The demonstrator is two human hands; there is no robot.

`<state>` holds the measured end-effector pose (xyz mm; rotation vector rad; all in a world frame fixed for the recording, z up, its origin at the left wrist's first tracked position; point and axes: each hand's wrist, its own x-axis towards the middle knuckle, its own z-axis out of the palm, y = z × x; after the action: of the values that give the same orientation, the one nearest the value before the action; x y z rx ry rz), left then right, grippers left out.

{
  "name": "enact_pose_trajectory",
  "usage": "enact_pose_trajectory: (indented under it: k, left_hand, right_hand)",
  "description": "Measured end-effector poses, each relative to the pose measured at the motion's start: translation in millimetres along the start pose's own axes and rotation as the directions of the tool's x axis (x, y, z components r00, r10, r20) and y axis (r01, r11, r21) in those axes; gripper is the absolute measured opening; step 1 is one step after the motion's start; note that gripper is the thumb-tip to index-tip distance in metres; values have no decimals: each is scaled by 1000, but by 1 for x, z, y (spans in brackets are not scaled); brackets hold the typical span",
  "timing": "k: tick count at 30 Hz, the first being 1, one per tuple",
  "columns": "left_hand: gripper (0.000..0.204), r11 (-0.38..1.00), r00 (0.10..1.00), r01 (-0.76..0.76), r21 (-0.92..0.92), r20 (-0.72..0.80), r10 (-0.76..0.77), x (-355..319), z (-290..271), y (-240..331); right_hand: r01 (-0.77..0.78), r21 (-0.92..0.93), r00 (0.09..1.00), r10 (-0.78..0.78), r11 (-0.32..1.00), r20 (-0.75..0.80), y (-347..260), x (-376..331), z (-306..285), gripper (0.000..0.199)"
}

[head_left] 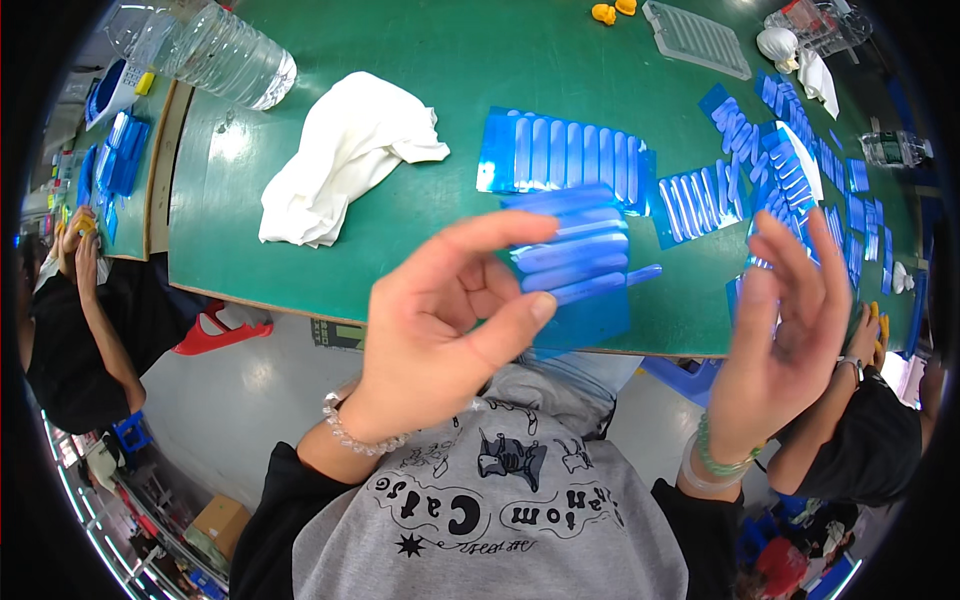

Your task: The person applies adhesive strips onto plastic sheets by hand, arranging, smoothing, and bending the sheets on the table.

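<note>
My left hand [425, 315] pinches a small translucent blue sheet with raised strips [580, 255] between thumb and forefinger. The sheet hangs above the table's near edge, slightly blurred, and one strip sticks out past its right side. My right hand [785, 330] is raised to the right of it, apart from the sheet, with loosely bent fingers spread and nothing seen in them. Beyond the held sheet lies a larger blue sheet with upright strips [565, 155]. To its right rests another blue strip sheet [690, 205].
On the green table [440, 235] lie a crumpled white cloth [350, 150], a clear plastic bottle [215, 55], yellow pieces [603, 14] and a clear ribbed tray [697, 38]. Many blue strips [790, 180] are heaped at right. Co-workers' hands [85, 240] show at both sides.
</note>
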<state>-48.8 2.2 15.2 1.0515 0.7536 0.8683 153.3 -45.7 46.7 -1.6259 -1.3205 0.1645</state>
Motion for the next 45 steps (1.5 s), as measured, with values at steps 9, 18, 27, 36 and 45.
enact_pose_trajectory:
  k: [9, 18, 27, 36, 45]
  left_hand:
    - [55, 990, 992, -117, 79, -34, 120, 5, 12, -5]
    - [54, 937, 957, -276, 213, -28, 288, -5, 16, -25]
    - [54, 932, 972, -231, 279, 26, 234, -29, -4, -23]
    - [39, 881, 937, -332, 338, 10, 349, -14, -21, -24]
    - [39, 961, 972, -221, 168, -47, 232, -9, -7, -24]
  right_hand:
    - [-545, 571, 795, 162, 614, 584, 10, -11, 22, 66]
    - [-603, 563, 762, 197, 565, 617, 9, -25, 28, 63]
    - [-425, 369, 848, 221, 827, 482, 19, -42, 7, 61]
    - [-79, -425, 993, 106, 902, 42, 26, -62, 39, 43]
    - [-137, -488, 990, 140, 862, -31, 22, -62, 39, 41]
